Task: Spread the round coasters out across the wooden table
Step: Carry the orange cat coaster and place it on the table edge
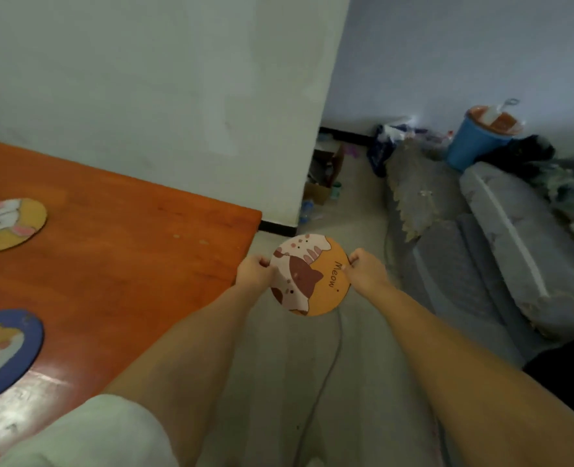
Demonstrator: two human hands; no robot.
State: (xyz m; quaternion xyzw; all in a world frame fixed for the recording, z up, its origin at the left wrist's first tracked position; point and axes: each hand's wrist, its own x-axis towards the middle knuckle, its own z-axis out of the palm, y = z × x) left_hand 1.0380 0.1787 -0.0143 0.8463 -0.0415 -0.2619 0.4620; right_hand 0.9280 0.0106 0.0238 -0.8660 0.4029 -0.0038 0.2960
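An orange round coaster [312, 278] with a cat picture and the word "Meow" hangs in the air just past the right edge of the wooden table [117, 251], over the floor. My left hand [255, 273] pinches its left rim and my right hand [363, 269] pinches its right rim. On the table lie a yellow coaster [7, 224] with an elephant at the far left and a blue coaster [4, 348] near the front left, both cut off by the frame.
A white wall [178, 112] runs behind the table. To the right lie folded mattresses [501, 237], a blue bucket [474, 143] and clutter by a cardboard box [322, 183]. A thin cable [332, 358] runs along the floor.
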